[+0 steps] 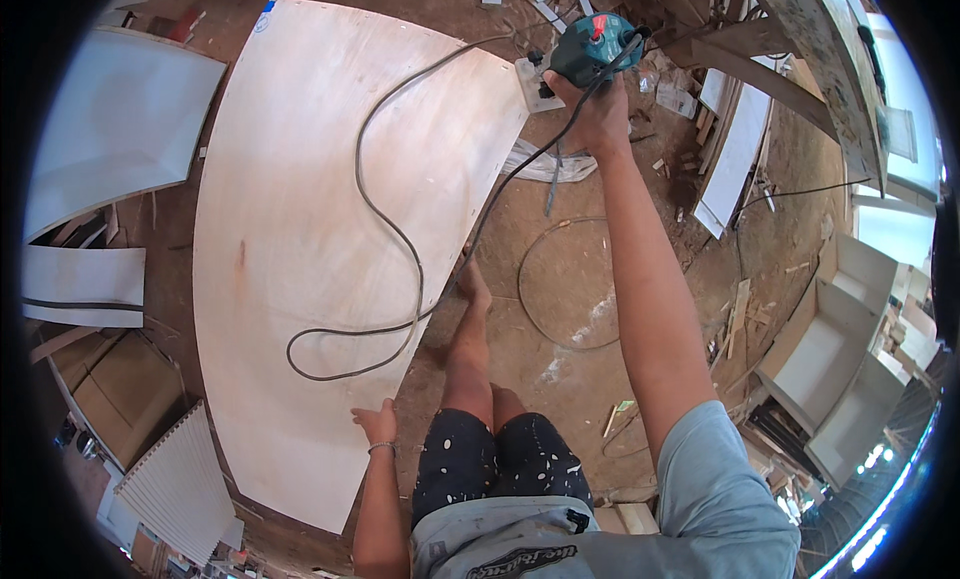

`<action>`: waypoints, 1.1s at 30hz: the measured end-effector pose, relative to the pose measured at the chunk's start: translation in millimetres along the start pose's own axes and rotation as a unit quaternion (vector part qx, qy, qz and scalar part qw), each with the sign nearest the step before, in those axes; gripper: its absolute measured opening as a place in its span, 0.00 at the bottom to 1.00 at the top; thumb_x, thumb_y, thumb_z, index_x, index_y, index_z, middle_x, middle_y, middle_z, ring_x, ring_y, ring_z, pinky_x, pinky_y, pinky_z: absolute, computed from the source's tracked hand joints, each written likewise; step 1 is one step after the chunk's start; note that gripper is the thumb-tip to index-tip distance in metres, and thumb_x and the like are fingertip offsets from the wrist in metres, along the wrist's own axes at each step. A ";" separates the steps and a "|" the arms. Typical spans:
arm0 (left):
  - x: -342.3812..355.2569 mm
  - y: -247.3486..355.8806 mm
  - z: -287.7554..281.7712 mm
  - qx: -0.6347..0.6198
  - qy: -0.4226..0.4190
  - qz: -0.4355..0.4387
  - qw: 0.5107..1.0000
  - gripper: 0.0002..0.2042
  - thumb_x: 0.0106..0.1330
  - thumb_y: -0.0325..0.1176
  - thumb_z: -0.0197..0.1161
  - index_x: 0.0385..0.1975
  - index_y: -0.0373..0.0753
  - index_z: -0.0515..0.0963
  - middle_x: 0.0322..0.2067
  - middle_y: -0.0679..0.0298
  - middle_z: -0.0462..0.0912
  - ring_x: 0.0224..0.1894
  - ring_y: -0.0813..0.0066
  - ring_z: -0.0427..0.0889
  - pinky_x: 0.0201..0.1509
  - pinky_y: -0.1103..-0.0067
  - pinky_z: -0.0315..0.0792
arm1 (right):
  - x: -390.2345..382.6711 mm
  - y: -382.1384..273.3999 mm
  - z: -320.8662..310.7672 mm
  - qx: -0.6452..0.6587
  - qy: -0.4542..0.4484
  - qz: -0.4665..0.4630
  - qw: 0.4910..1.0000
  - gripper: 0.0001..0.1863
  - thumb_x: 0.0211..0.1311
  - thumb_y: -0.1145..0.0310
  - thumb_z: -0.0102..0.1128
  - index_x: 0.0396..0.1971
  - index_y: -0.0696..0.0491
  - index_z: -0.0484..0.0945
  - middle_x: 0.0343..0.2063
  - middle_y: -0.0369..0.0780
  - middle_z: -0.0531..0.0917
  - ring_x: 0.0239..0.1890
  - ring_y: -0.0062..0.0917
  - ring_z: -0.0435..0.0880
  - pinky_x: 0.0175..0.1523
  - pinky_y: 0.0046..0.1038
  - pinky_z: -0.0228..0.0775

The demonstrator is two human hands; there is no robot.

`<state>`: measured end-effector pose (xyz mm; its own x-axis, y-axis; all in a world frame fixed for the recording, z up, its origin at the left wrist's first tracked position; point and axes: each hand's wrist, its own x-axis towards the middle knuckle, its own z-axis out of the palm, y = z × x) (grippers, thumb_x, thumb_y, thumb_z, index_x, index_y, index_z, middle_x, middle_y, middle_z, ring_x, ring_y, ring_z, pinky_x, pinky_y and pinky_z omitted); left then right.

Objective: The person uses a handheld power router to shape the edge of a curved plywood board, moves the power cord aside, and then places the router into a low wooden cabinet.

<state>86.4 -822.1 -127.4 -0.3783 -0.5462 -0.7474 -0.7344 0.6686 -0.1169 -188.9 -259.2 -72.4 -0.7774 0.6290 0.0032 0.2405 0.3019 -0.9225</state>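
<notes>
A large pale plywood sheet (300, 209) stretches along my left side, with a blue mark at its far left corner. At the sheet's far right corner, my right hand (598, 117) is wrapped round a teal trim router (590, 49). The router's clear base (540, 84) sits against that corner; the bit is hidden. Its black power cord (365, 179) runs down and loops over the top of the sheet. My left hand (376, 423) rests on the near right edge of the sheet, its fingers apart and holding nothing.
A thin cable (525, 279) curves over the dirt floor beside my legs. White offcut strips (738, 159) and wood scraps lie at the far right. Open cabinet boxes (835, 339) stand on the right. White panels (120, 119) and a ribbed panel (185, 484) are at the left.
</notes>
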 end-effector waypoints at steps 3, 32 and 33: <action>1.6 -3.8 1.8 0.010 -0.003 -0.006 1.000 0.56 0.57 0.47 0.66 0.68 0.11 0.35 0.69 0.20 0.41 0.77 0.34 0.37 0.80 0.64 0.41 | 5.2 1.1 4.6 0.069 -0.010 -0.002 0.998 0.29 0.52 0.59 0.78 0.50 0.57 0.76 0.42 0.40 0.86 0.44 0.27 0.84 0.53 0.31 0.74; -556.5 526.4 -116.9 -0.053 -0.243 0.800 0.547 0.09 0.62 0.24 0.69 0.42 0.35 0.83 0.36 0.59 0.84 0.39 0.73 0.83 0.44 0.78 0.77 | -51.0 -197.4 -376.0 -0.154 0.098 -0.062 0.981 0.41 0.31 0.78 0.78 0.54 0.53 0.71 0.50 0.46 0.75 0.56 0.46 0.73 0.62 0.40 0.64; -565.1 530.4 -114.2 -0.049 -0.245 0.792 0.557 0.09 0.61 0.23 0.70 0.42 0.35 0.83 0.36 0.59 0.84 0.39 0.73 0.84 0.43 0.78 0.77 | -43.0 -200.5 -388.5 -0.159 0.098 -0.062 0.980 0.41 0.31 0.78 0.78 0.54 0.53 0.71 0.50 0.45 0.75 0.56 0.45 0.73 0.61 0.41 0.64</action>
<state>-153.6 -216.4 307.7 -0.4138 0.9091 0.0477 0.2659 0.0706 0.9614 22.1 -68.5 262.4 -0.6936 0.6890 0.2100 0.3447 0.5735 -0.7432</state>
